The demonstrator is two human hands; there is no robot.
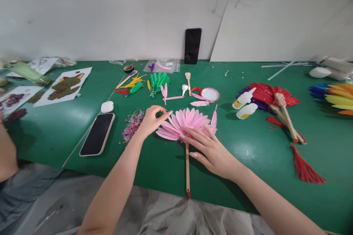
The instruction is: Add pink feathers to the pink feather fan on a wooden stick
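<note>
A pink feather fan (190,117) with a wooden stick handle (188,169) lies in front of me on the green table. My right hand (208,150) rests over the fan's lower right, its fingers stretched out and touching the feathers near the base. At the fan's upper left edge is my left hand (154,119), thumb and index finger pinched together; whatever they hold is too small to make out. Just left of that hand spreads a pile of small multicoloured bits (134,125). A loose pink feather (200,103) lies behind the fan.
Two glue bottles (246,111) lie to the right, beside red and purple feather fans (271,97). Left are a phone (97,134) and a white case (107,107). Green feathers (159,82) and a round lid (210,94) lie behind. Another person's arm (7,150) shows far left.
</note>
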